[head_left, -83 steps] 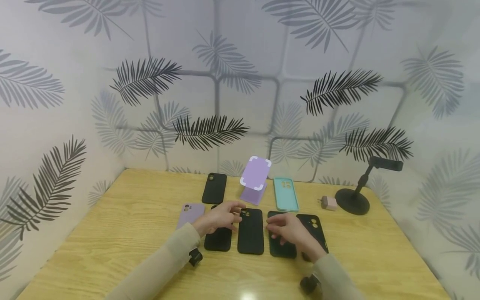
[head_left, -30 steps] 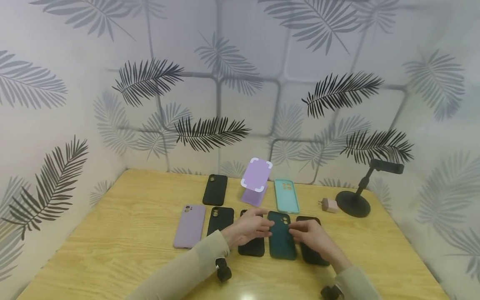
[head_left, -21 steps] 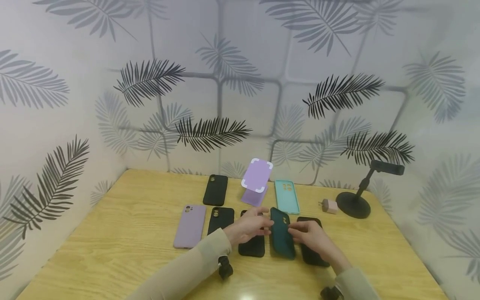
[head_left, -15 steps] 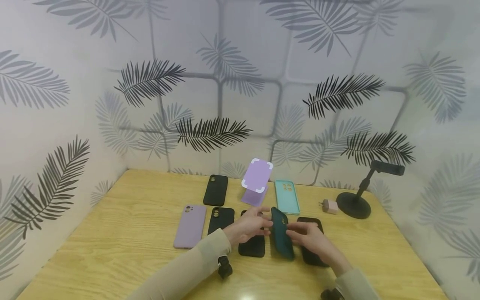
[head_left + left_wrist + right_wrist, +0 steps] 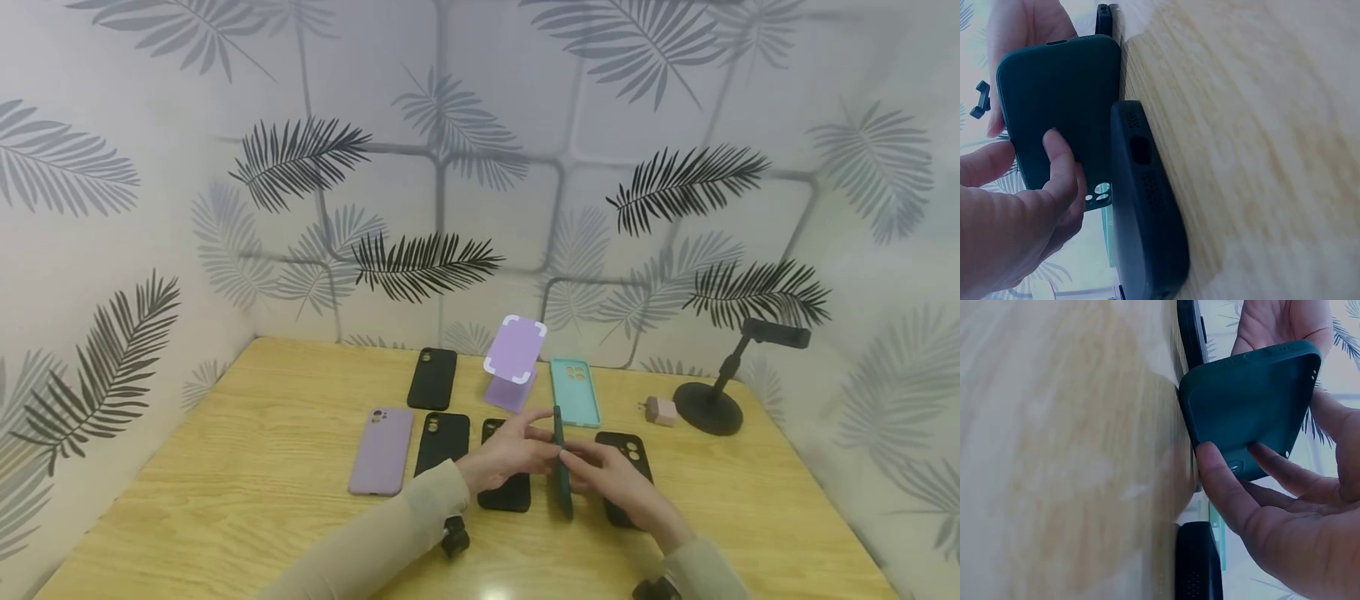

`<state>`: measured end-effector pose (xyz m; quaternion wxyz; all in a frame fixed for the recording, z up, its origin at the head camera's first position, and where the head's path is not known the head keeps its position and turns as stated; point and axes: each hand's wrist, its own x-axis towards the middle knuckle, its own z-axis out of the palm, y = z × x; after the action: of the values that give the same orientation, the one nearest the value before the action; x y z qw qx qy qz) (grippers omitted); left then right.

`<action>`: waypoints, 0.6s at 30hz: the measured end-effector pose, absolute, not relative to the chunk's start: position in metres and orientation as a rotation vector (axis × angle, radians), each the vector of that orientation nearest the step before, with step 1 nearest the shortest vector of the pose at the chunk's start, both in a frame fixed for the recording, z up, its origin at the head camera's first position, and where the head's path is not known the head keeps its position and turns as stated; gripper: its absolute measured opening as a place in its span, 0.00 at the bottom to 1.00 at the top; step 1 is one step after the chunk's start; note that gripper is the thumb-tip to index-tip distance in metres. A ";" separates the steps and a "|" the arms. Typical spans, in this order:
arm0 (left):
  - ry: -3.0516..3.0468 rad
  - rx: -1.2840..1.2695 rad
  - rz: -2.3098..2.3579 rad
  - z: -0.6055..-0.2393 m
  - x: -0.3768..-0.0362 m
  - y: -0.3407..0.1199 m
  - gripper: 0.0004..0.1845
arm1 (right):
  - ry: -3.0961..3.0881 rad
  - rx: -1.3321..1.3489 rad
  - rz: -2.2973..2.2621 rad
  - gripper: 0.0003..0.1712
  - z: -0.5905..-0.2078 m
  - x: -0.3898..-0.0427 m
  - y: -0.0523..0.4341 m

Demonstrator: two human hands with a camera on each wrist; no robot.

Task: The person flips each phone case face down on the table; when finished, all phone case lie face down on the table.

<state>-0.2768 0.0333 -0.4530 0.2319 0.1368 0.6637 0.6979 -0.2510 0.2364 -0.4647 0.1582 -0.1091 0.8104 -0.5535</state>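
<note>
Between the two hands a dark green phone case (image 5: pixel 565 492) stands tipped up on its long edge, seen nearly edge-on in the head view. My left hand (image 5: pixel 504 457) grips it from the left. In the left wrist view the thumb is at the case's edge and a fingertip (image 5: pixel 1055 140) presses its smooth back. My right hand (image 5: pixel 615 483) holds it from the other side; in the right wrist view its fingers (image 5: pixel 1222 475) reach into the hollow inner face (image 5: pixel 1241 394). One black case (image 5: pixel 510 493) lies under the left hand, another black case (image 5: pixel 632 450) beside the right.
Further left lie a black case (image 5: pixel 450 432) and a lilac case (image 5: pixel 381 454). Along the back are another black case (image 5: pixel 432 379), a purple phone stand (image 5: pixel 514 350), a turquoise case (image 5: pixel 576 396), a plug charger (image 5: pixel 660 410) and a black stand (image 5: pixel 708 410). A wall closes the table's rear.
Both hands moved right, then closed in around the green case. It lay flat on the table one second ago and has since been tilted up onto its edge.
</note>
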 end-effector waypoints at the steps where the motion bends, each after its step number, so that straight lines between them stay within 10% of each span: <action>1: 1.823 0.386 1.911 -0.453 -0.277 0.034 0.35 | 2.296 -0.316 -1.598 0.38 -0.466 -0.252 0.238; 18: 1.885 0.365 1.704 -0.451 -0.277 0.036 0.34 | 2.124 -0.303 -1.812 0.39 -0.467 -0.255 0.255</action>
<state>-0.2768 0.0361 -0.4507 0.2831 0.1362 0.7043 0.6366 -0.2549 0.2546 -0.4665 0.1658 -0.1064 0.7459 -0.6362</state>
